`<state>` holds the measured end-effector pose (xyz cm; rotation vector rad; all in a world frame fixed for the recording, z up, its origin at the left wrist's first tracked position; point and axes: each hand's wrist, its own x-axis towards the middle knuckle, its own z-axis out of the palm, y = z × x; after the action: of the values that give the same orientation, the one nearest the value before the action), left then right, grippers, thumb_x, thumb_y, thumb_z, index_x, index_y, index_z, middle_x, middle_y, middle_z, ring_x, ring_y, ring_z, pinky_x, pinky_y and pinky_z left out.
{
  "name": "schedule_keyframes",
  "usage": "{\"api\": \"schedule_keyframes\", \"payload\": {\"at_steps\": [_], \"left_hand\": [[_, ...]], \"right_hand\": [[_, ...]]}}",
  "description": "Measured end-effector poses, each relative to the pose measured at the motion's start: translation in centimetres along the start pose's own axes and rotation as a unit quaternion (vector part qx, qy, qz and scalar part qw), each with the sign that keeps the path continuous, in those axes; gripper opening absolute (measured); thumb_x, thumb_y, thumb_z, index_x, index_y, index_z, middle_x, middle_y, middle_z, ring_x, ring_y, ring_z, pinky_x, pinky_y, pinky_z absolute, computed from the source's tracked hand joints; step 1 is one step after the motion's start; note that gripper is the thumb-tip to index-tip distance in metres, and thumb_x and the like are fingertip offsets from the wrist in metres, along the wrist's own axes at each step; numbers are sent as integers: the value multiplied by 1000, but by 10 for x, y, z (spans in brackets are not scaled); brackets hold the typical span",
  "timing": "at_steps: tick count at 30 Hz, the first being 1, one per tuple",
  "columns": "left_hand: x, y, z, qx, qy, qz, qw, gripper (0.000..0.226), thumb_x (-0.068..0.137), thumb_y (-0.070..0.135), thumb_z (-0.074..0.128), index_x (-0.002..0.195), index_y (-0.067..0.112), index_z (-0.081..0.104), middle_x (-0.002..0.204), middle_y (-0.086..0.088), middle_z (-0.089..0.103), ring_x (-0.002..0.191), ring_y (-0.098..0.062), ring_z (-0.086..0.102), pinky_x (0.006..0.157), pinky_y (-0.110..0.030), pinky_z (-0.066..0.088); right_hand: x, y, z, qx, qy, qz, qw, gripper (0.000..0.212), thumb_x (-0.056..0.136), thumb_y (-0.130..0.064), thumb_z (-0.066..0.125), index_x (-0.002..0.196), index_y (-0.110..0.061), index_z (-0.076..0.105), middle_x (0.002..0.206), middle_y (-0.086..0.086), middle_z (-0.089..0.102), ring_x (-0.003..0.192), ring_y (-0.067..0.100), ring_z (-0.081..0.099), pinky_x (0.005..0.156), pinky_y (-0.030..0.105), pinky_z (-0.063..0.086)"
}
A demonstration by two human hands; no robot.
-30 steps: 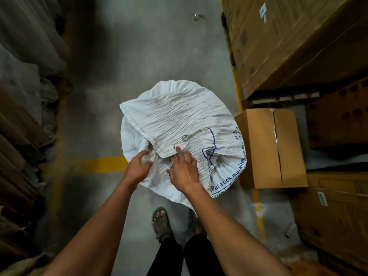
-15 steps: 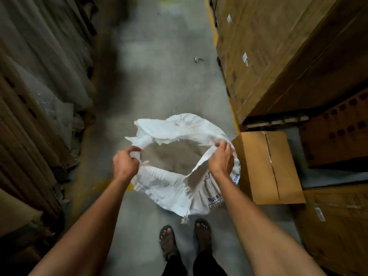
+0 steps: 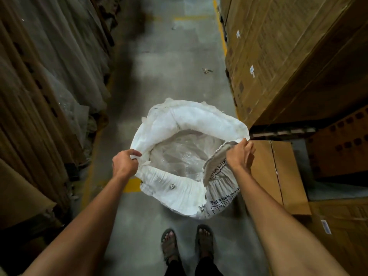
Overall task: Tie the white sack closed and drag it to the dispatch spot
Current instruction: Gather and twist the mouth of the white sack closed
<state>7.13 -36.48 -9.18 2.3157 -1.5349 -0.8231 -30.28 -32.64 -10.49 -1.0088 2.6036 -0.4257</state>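
Note:
The white sack (image 3: 179, 193) stands on the concrete floor just ahead of my feet, its mouth spread wide with the rim rolled outward. Clear plastic wrapping shows inside it (image 3: 179, 154). My left hand (image 3: 124, 163) grips the rim on the left side. My right hand (image 3: 240, 155) pinches the rim on the right side, where dark printed text runs down the sack's wall. Both arms reach forward from the bottom of the view.
A narrow aisle runs ahead. Stacked cardboard sheets (image 3: 29, 108) line the left. Tall cartons (image 3: 288, 56) and a smaller brown box (image 3: 278, 176) crowd the right, close to the sack. A yellow floor line (image 3: 131, 185) and a small scrap (image 3: 207, 70) mark the floor.
The sack's flattened top has been pulled apart into a wide round mouth. My hands moved from its middle out to opposite sides of the rim, and the view tilted up the aisle.

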Motion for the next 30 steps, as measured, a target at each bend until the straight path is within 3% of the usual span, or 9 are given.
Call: {"api": "schedule_keyframes", "payload": {"at_steps": [5,8,11,14,17,19,23,25,30], "left_hand": [[-8,7,-3,-6,-18,23,1000,30,98,5,68,99,30,83,142,-13,67,110,-31,69,88,-37,63],[-12,12,-7,-8,-36,40,999,31,96,5,66,103,29,84,137,-13,70,76,-12,65,69,-28,56],[-14,20,-12,-46,-78,49,995,32,91,3,65,99,28,83,118,-11,74,67,-12,68,59,-26,62],[-12,29,-19,-91,-175,67,978,27,90,0,68,101,21,83,93,-13,74,63,-17,67,67,-35,67],[-5,30,-31,-88,-248,100,960,27,91,0,71,103,21,82,93,-15,75,71,-21,69,77,-50,67],[4,26,-38,-38,-238,138,961,32,90,1,71,109,25,81,108,-14,77,82,-24,73,78,-42,67],[28,11,-46,142,-133,214,957,75,82,2,64,150,31,51,126,-15,71,115,-40,66,92,-41,55],[34,6,-45,138,-104,178,969,83,82,4,65,156,25,33,124,-23,69,115,-47,65,92,-48,56],[24,14,-26,169,-154,235,945,38,79,8,68,114,18,75,111,-11,78,110,-40,69,84,-40,55]], "right_hand": [[-63,-26,30,-46,26,-197,979,77,98,-14,54,167,-2,21,175,27,-2,161,46,5,131,54,13],[-120,-41,48,-53,-15,-386,921,95,95,-18,57,169,-4,0,174,23,-20,163,39,-14,132,52,-4],[-169,-52,82,-59,-127,-442,886,114,93,-68,57,169,-5,1,177,18,-9,165,36,-1,133,52,5],[-194,-64,108,-56,-189,-370,908,132,78,-78,69,168,-7,5,176,20,11,160,38,23,129,51,26],[-196,-80,114,-55,-202,-303,930,113,87,-47,75,168,-10,5,172,20,23,152,39,37,120,48,37],[-185,-87,110,-46,-185,-301,934,85,91,-21,69,163,-10,26,156,18,47,134,39,56,106,46,48],[-150,-92,93,-42,-91,-389,916,27,87,0,61,110,-12,65,100,13,68,85,43,71,64,43,52],[-133,-97,84,-54,-87,-425,899,22,86,4,59,102,-10,64,94,13,65,76,44,68,55,41,45],[-118,-121,67,-55,-148,-495,854,39,85,12,57,116,-13,57,121,9,53,78,44,63,58,48,51]]}}
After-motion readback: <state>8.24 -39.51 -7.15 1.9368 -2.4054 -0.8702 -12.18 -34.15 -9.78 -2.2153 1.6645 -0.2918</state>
